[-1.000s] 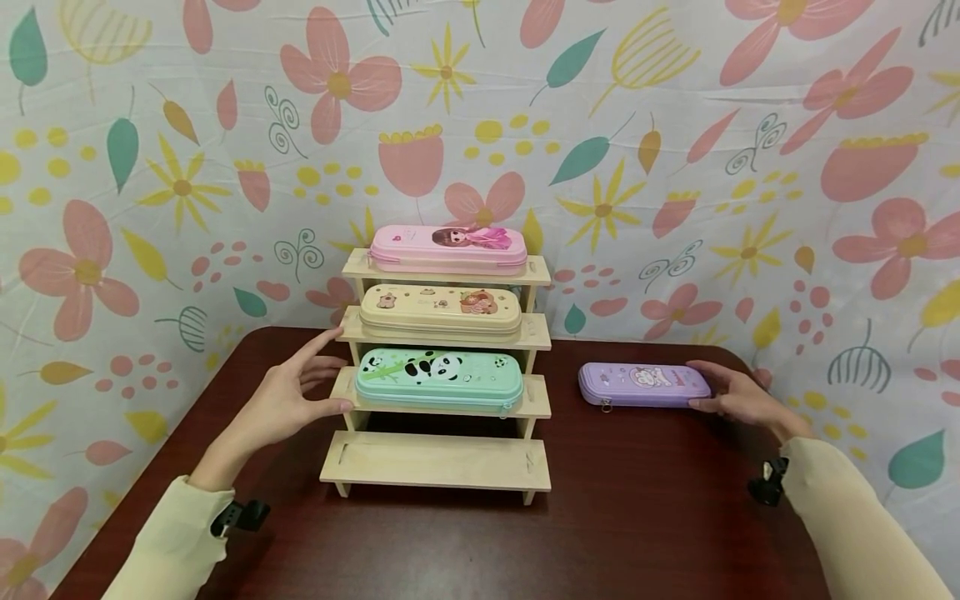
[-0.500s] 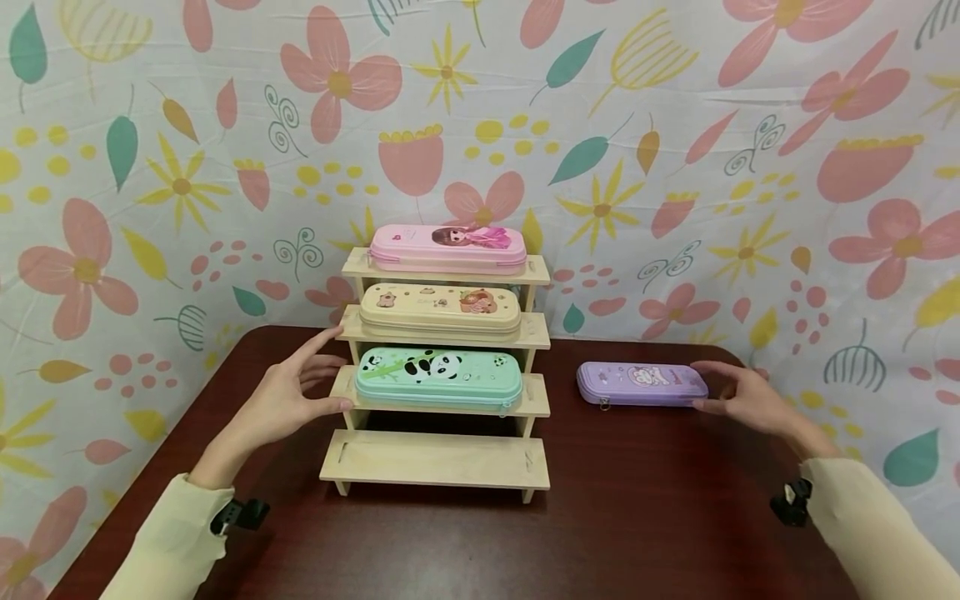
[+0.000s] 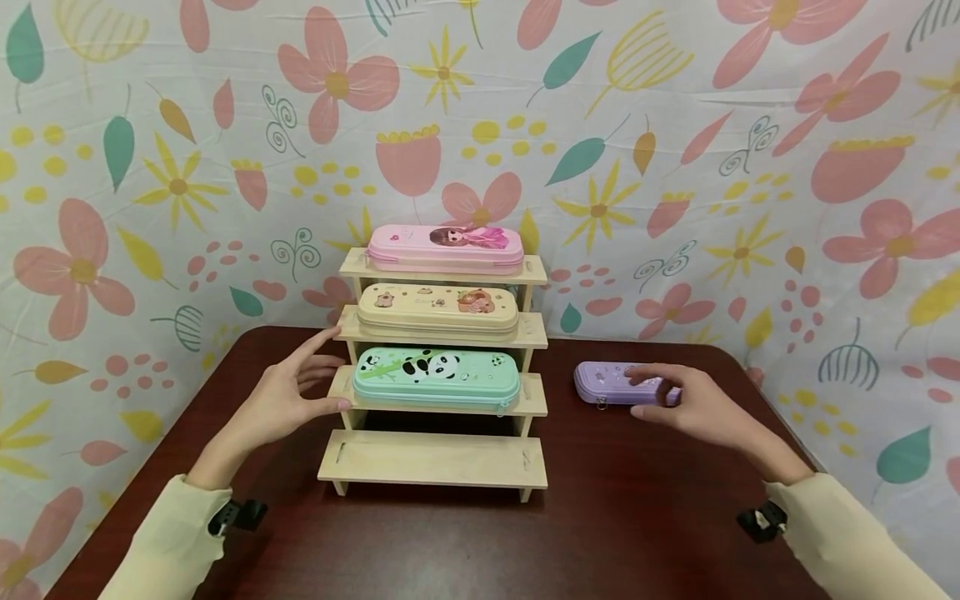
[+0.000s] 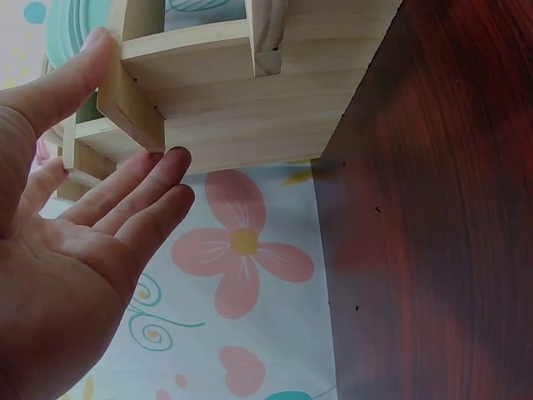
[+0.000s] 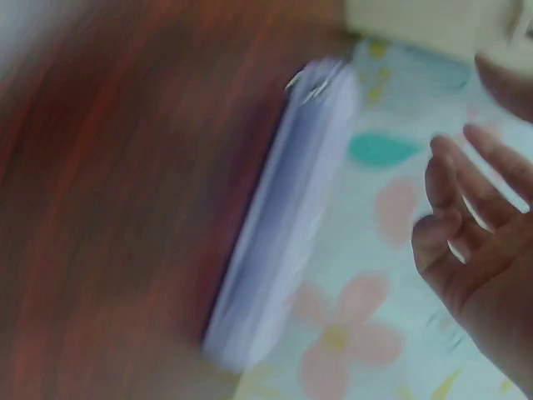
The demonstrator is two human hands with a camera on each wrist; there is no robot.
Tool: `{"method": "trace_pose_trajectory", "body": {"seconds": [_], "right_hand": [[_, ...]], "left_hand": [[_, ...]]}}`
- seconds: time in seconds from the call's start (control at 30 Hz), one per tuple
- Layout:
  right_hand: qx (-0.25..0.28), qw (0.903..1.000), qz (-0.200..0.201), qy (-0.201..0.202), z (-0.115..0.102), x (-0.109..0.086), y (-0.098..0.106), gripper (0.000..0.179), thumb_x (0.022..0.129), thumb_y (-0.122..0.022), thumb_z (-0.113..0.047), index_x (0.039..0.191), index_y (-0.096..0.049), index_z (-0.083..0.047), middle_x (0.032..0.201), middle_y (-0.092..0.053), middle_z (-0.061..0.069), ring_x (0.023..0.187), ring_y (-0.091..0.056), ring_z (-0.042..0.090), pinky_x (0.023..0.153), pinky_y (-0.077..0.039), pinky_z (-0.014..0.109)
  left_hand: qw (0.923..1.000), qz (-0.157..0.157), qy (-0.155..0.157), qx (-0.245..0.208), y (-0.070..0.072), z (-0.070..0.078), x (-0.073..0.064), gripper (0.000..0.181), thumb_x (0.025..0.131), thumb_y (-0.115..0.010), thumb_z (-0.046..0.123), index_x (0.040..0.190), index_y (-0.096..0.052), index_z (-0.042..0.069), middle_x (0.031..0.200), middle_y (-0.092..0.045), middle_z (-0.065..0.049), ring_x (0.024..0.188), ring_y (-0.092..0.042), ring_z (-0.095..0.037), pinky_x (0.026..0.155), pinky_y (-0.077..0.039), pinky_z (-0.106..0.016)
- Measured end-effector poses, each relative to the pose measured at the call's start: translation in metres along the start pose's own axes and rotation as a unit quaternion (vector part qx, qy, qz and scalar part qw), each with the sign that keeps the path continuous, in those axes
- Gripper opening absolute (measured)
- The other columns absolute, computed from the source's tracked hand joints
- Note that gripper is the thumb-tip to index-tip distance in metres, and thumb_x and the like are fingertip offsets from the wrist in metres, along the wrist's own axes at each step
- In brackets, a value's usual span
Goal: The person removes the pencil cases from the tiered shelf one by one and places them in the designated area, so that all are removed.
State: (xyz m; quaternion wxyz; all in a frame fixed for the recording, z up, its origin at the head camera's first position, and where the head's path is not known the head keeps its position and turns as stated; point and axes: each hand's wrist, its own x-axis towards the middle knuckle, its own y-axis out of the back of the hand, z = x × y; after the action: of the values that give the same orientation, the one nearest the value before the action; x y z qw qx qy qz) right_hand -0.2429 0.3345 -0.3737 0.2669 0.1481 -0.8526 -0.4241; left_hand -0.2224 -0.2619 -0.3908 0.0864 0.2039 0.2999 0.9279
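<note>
A four-step wooden rack (image 3: 433, 460) stands on the dark red table. My left hand (image 3: 288, 396) is at its left side, with thumb and index fingertip touching the ends of two steps. In the left wrist view that hand (image 4: 75, 258) has its fingers extended along the rack's wood (image 4: 132, 108). A purple zipped pencil case (image 3: 600, 383) lies right of the rack. My right hand (image 3: 701, 404) hovers in front of it, hiding its right end. In the blurred right wrist view, the hand (image 5: 491, 242) is apart from the pencil case (image 5: 283, 217), fingers loosely bent.
From the top step down sit a pink pencil case (image 3: 446, 248), a cream pencil case (image 3: 438, 310) and a mint panda pencil case (image 3: 437, 379). The table (image 3: 637, 517) meets a flower-printed cloth backdrop (image 3: 480, 108) behind and at the sides.
My right hand has let go of the purple pencil case's right end and moved left in front of it. The left hand stays at the rack.
</note>
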Motion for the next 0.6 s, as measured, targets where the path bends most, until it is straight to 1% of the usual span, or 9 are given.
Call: {"method": "trace_pose_trajectory", "body": {"seconds": [0.07,0.17,0.27,0.37,0.47,0.6], "right_hand": [[0.020,0.9996,-0.010,0.020,-0.017,0.008,-0.006,0.047,0.088,-0.088,-0.014,0.132,-0.071,-0.014,0.114,-0.074,0.003,0.074,-0.060,0.012,0.059,-0.052,0.028],[0.039,0.9986,-0.018,0.030,-0.041,0.019,-0.017,0.049,0.089,-0.088,-0.017,0.135,-0.070,-0.017,0.115,-0.072,0.000,0.075,-0.061,0.012,0.059,-0.052,0.028],[0.054,0.9979,-0.026,0.024,-0.063,0.030,-0.030,0.052,0.090,-0.088,-0.022,0.137,-0.068,-0.020,0.119,-0.070,-0.004,0.077,-0.061,0.014,0.060,-0.053,0.030],[0.060,0.9977,-0.027,0.016,-0.082,0.041,-0.044,0.054,0.089,-0.089,-0.025,0.138,-0.066,-0.021,0.114,-0.068,-0.006,0.078,-0.062,0.021,0.061,-0.052,0.031],[0.055,0.9981,-0.023,0.014,-0.096,0.051,-0.056,0.058,0.088,-0.090,-0.026,0.140,-0.065,-0.019,0.096,-0.065,-0.004,0.075,-0.060,0.021,0.058,-0.050,0.031],[0.035,0.9991,-0.020,0.016,-0.108,0.061,-0.069,0.064,0.086,-0.091,-0.029,0.142,-0.064,-0.013,0.075,-0.060,-0.005,0.065,-0.056,0.012,0.054,-0.046,0.030]], "left_hand": [[1.0000,0.000,0.003,-0.001,0.000,0.000,0.000,0.105,0.084,-0.093,0.018,0.167,-0.031,0.032,0.138,-0.063,-0.020,0.126,-0.062,-0.039,0.106,-0.048,-0.063],[1.0000,-0.002,0.006,-0.005,0.000,0.000,0.000,0.105,0.084,-0.093,0.018,0.167,-0.031,0.034,0.137,-0.064,-0.019,0.126,-0.062,-0.038,0.106,-0.048,-0.062],[0.9999,-0.003,0.007,-0.012,0.000,0.000,0.000,0.104,0.084,-0.093,0.018,0.167,-0.032,0.034,0.138,-0.063,-0.019,0.126,-0.062,-0.038,0.107,-0.047,-0.063],[0.9998,-0.004,0.007,-0.017,0.000,0.002,0.000,0.104,0.084,-0.093,0.016,0.167,-0.031,0.032,0.137,-0.063,-0.020,0.126,-0.062,-0.039,0.107,-0.047,-0.064],[0.9998,-0.004,0.009,-0.017,0.000,0.003,0.000,0.104,0.085,-0.092,0.016,0.167,-0.031,0.032,0.137,-0.064,-0.020,0.127,-0.062,-0.039,0.107,-0.047,-0.064],[0.9999,-0.004,0.008,-0.014,0.000,0.004,0.000,0.104,0.085,-0.092,0.016,0.167,-0.031,0.031,0.138,-0.063,-0.021,0.127,-0.062,-0.040,0.106,-0.047,-0.064]]}}
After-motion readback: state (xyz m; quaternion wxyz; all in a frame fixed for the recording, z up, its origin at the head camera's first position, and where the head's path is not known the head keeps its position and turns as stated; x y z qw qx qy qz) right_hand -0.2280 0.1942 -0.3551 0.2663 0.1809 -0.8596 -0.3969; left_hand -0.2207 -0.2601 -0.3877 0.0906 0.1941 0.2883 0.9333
